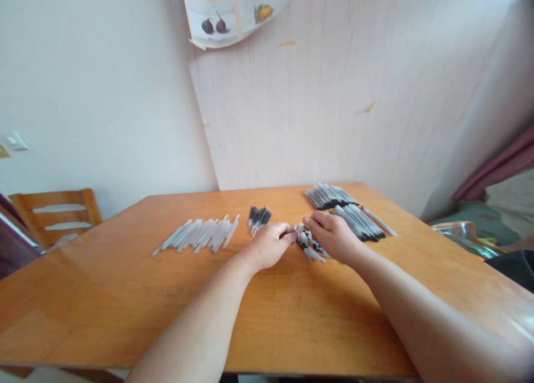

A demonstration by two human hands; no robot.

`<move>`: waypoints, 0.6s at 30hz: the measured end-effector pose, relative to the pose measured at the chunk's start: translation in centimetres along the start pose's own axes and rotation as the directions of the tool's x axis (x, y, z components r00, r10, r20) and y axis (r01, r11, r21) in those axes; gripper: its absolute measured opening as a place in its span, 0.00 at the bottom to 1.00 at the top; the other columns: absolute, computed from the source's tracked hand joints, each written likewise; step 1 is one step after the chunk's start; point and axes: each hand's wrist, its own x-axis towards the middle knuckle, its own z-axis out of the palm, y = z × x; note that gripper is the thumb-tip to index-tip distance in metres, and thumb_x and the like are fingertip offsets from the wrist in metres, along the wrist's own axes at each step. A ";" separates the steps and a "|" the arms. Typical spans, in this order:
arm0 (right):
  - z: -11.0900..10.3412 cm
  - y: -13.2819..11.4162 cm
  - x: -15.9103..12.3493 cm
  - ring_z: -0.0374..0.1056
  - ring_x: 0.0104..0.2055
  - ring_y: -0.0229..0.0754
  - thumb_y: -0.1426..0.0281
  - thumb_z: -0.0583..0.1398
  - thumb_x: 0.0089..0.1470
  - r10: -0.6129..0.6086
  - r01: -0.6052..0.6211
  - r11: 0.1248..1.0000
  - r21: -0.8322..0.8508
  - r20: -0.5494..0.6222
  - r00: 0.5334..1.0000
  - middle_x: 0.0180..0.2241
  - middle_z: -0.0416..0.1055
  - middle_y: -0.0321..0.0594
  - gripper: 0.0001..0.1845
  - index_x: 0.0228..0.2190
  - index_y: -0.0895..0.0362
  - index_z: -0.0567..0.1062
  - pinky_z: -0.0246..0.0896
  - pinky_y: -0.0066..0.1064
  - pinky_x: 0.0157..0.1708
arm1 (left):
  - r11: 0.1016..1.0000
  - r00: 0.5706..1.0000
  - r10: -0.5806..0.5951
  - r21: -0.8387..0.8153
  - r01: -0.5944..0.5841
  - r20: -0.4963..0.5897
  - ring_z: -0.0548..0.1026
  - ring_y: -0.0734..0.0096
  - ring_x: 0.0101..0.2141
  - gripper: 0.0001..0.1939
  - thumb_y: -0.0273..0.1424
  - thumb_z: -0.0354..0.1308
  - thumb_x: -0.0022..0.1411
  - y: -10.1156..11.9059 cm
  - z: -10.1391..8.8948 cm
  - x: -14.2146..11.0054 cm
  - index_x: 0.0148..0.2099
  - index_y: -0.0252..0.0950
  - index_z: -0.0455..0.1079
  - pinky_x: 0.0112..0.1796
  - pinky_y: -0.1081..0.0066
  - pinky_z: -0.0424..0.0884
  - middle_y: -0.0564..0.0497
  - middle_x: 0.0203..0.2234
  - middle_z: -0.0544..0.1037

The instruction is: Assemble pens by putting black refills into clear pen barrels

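Note:
My left hand (271, 244) is closed in a pinch, its fingertips almost meeting those of my right hand (331, 232), which is pinched as well. Whatever lies between the fingertips is small and pale, too small to name. Just below and behind the fingers is a heap of small black-and-white pen parts (309, 250), partly covered by my right hand. A bundle of short ink refills (259, 217) with dark ink lies beyond my left hand. Farther left, clear pen barrels (200, 235) lie slanted in a loose row.
On the right lie two groups of pens with black ends, a far group (329, 195) and a nearer group (356, 222). A single pen (379, 220) lies beside them. The wooden table (104, 283) meets the wall (271, 132). A wooden chair (56, 216) stands left.

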 end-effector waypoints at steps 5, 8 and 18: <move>0.7 0.2 0.1 0.54 0.20 0.34 0.55 0.52 0.57 0.106 -0.101 0.992 0.079 -0.056 0.993 0.16 0.60 0.33 0.22 0.19 0.56 0.64 0.45 0.27 0.20 | 0.989 0.975 0.103 0.121 -0.080 -0.198 0.72 0.70 0.33 0.09 0.36 0.57 0.61 0.4 0.7 0.2 0.32 0.36 0.70 0.36 0.72 0.65 0.51 0.29 0.77; 0.8 0.4 0.2 0.55 0.19 0.34 0.53 0.52 0.57 0.151 -0.138 0.977 0.162 -0.074 0.986 0.16 0.61 0.32 0.22 0.20 0.55 0.64 0.46 0.27 0.20 | 0.987 0.969 0.116 0.132 -0.088 -0.219 0.73 0.70 0.35 0.11 0.39 0.55 0.62 0.7 0.8 0.3 0.35 0.38 0.71 0.37 0.72 0.66 0.50 0.31 0.77; 0.5 0.5 0.3 0.56 0.20 0.35 0.52 0.53 0.56 0.191 -0.167 0.975 0.147 -0.162 0.968 0.16 0.61 0.33 0.22 0.19 0.55 0.65 0.48 0.28 0.21 | 0.991 0.995 0.007 0.132 0.007 -0.103 0.72 0.71 0.30 0.18 0.43 0.49 0.66 0.1 1.1 0.2 0.34 0.36 0.72 0.31 0.74 0.63 0.52 0.27 0.78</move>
